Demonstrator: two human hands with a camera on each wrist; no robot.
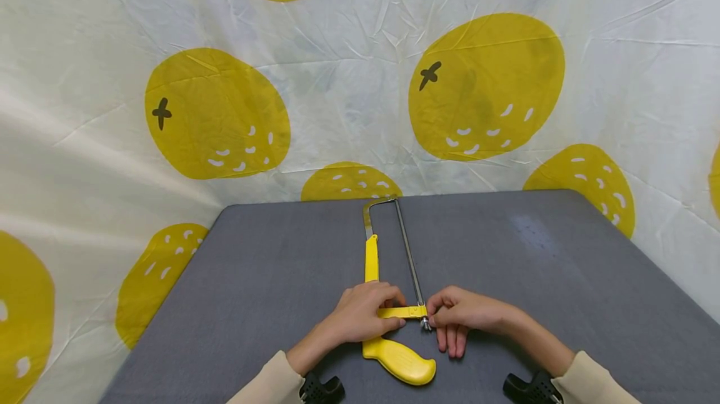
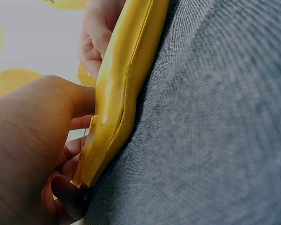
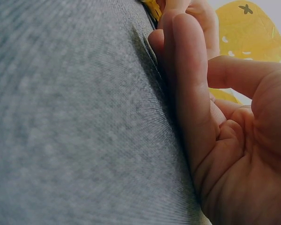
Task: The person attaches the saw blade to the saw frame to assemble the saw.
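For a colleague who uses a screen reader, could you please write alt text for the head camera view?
Two hands work at the near end of a yellow-handled hacksaw lying flat on a grey table: the left hand grips the yellow frame, while the right hand pinches the metal fitting at the blade's end. A white cloth with yellow fruit prints hangs behind.

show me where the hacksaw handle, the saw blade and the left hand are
hacksaw handle [image 1: 400,361]: head view, on the yellow grip's middle.
saw blade [image 1: 407,247]: head view, midway along the thin metal strip.
left hand [image 1: 362,315]: head view, on the back of the hand.
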